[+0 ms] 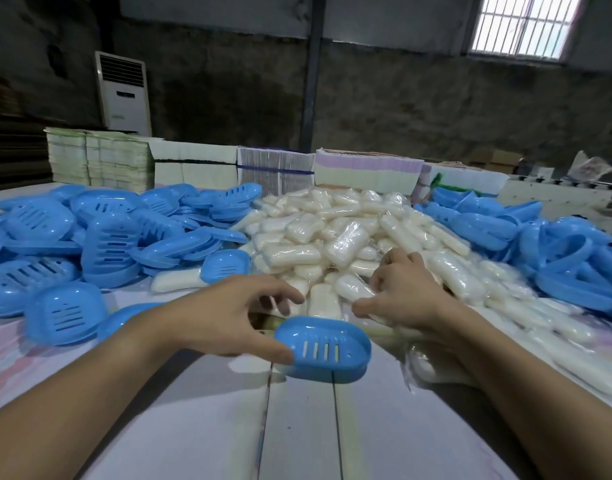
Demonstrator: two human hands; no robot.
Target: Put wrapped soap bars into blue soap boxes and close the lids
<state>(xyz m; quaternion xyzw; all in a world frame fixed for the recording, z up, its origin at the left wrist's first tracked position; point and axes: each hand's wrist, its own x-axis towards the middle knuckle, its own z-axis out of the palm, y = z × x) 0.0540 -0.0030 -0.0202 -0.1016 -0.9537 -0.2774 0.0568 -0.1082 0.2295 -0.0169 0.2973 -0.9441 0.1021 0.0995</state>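
Note:
A big heap of white wrapped soap bars (335, 233) fills the middle of the table. My right hand (401, 292) rests at the heap's near edge, fingers closed around one wrapped soap bar (353, 289). My left hand (228, 317) holds a blue slotted soap box part (325, 348) by its left rim, thumb on the edge, just above the white table (297, 427). Whether soap lies inside that box part is hidden. Loose blue soap box halves (100, 233) pile up on the left, more blue soap box lids (557, 247) on the right.
Stacks of flat cartons (273, 168) line the table's far edge. A white standing air conditioner (122, 93) is against the back wall, a dark post (313, 71) beside it, and a barred window (522, 24) at the upper right. Bare tabletop lies between my forearms.

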